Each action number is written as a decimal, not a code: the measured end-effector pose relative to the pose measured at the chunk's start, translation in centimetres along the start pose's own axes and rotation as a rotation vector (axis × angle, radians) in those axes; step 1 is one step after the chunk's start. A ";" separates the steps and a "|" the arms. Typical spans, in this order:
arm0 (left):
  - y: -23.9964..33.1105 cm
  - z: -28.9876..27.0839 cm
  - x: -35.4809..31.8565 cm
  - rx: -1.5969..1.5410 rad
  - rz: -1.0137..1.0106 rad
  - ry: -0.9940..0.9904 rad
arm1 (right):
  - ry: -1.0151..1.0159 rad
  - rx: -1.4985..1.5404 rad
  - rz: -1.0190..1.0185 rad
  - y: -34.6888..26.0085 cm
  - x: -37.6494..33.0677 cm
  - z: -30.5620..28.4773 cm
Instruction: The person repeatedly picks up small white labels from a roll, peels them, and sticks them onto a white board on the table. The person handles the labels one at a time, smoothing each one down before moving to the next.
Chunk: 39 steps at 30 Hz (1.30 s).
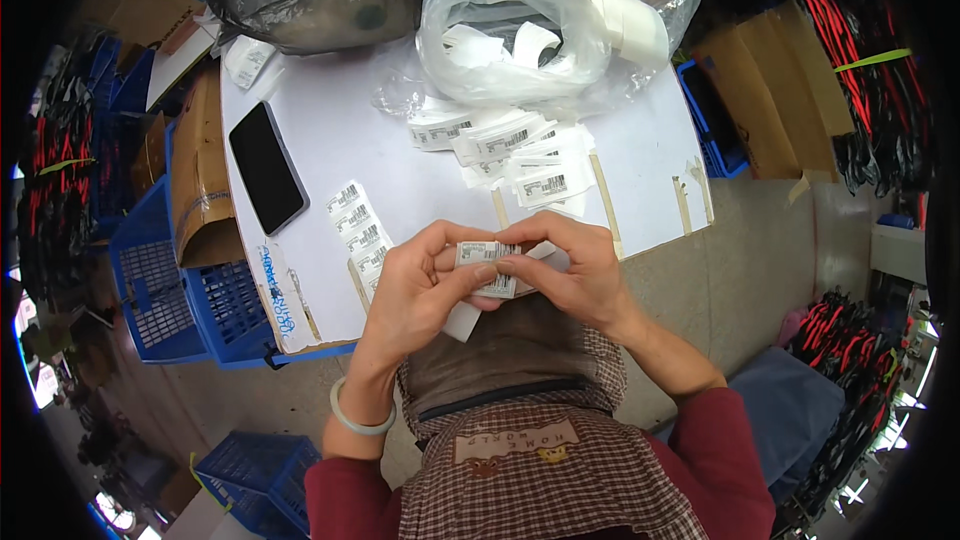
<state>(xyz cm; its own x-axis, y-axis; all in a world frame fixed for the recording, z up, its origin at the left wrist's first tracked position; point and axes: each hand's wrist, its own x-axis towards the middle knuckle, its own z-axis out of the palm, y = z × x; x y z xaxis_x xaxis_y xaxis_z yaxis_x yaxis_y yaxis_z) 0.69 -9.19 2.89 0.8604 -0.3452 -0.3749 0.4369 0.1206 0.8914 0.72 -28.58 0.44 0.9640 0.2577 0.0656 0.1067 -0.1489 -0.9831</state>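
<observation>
While we look down through the head camera, we see a small stack of white barcode labels (487, 262), each a short rectangle with black bars and fine print, held at the near edge of the white worktop (330, 140), just above the checked apron over our lap. The labels sit squarely between our two hands, with a plain white backing strip (463, 320) hanging out below them toward our left wrist.

Our left hand (420, 290) is curled around the stack from the left, its thumb laid across the face of the top label and its fingers folded behind, so it is closed in a pinch on the labels. A pale green bangle (360, 418) circles that wrist. Our right hand (580, 275) comes in from the right with the fingers bent, its thumb and forefinger tips pressed against the right edge of the same stack; it too is pinching the labels, not spread. The two hands touch each other at the fingertips over the stack.

Farther out on the worktop, a loose heap of the same labels (515, 155) lies well apart from the hands, and a strip of labels (358, 225) lies just beyond our left hand. A black phone (266, 167) rests face up to the left. A clear plastic bag (510, 35) holding more white strips sits at the far edge, with a white roll (630, 25) beside it. Blue crates (190, 290) stand on the floor to our left.
</observation>
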 end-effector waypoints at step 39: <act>-4.7 -0.2 1.5 1.032 -0.110 0.196 | -0.223 -0.192 0.485 2.0 1.3 -1.8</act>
<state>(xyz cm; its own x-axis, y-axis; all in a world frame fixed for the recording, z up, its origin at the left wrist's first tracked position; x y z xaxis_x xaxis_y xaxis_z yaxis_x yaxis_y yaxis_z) -0.03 -10.11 -1.90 0.8972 -0.1383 -0.4193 0.1596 -0.7839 0.6001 2.61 -30.22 -1.16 0.8411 0.3088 -0.4441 -0.2734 -0.4657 -0.8416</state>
